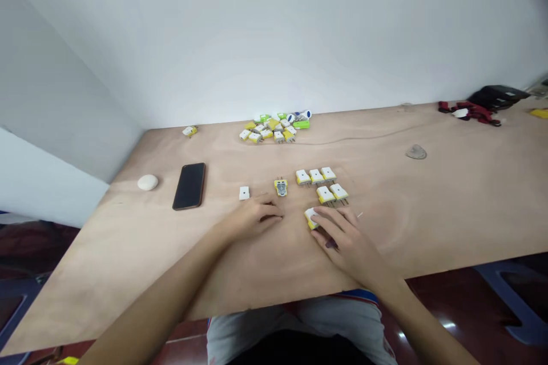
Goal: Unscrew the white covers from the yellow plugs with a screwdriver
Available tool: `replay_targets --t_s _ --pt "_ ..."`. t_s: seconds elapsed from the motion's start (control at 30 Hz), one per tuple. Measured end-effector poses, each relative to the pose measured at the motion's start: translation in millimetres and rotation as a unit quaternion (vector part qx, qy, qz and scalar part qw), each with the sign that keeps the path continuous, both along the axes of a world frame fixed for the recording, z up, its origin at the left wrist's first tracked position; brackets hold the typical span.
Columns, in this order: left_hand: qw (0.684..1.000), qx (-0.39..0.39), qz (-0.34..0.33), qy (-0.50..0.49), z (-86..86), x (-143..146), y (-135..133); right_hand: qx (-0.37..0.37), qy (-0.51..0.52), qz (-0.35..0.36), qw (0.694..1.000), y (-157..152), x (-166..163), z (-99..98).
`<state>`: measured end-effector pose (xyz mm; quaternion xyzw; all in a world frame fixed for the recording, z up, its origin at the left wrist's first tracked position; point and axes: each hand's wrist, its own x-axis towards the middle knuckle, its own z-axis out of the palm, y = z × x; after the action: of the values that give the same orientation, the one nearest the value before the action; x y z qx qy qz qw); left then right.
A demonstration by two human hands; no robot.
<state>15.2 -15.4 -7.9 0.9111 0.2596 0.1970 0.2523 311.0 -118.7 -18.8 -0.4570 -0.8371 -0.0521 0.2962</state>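
My right hand (342, 236) rests on the wooden table (449, 211), fingers closed over a yellow and white plug (310, 218) at its left side. Just beyond it stand two rows of the same plugs: three (315, 176) at the back and two (332, 194) in front. My left hand (254, 217) lies palm down with fingers curled loosely on the table. An opened yellow plug with bare metal parts (281, 187) lies just beyond its fingertips. A small white cover piece (244, 193) lies to the left of that.
A heap of yellow, white and green plugs (274, 127) lies by the wall, one stray plug (189, 131) to its left. A black phone (189, 185) and a white oval lump (148, 182) lie at left. Red and black items (479, 108) sit far right.
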Motion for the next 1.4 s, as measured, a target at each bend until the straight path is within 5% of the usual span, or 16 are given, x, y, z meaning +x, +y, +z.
replay_targets --t_s 0.33,0.83,1.4 --pt "0.999 0.018 -0.032 -0.025 1.1 4 -5 -0.020 -0.001 -0.015 1.000 -1 -3 -2.5" --pt "0.999 0.039 0.006 -0.003 -5.5 8 2 -0.016 0.037 0.097 0.994 -2 0 -3.0" --pt "0.999 0.001 -0.037 0.001 16.3 -15 4 -0.050 0.036 0.173 0.983 1 5 -1.5"
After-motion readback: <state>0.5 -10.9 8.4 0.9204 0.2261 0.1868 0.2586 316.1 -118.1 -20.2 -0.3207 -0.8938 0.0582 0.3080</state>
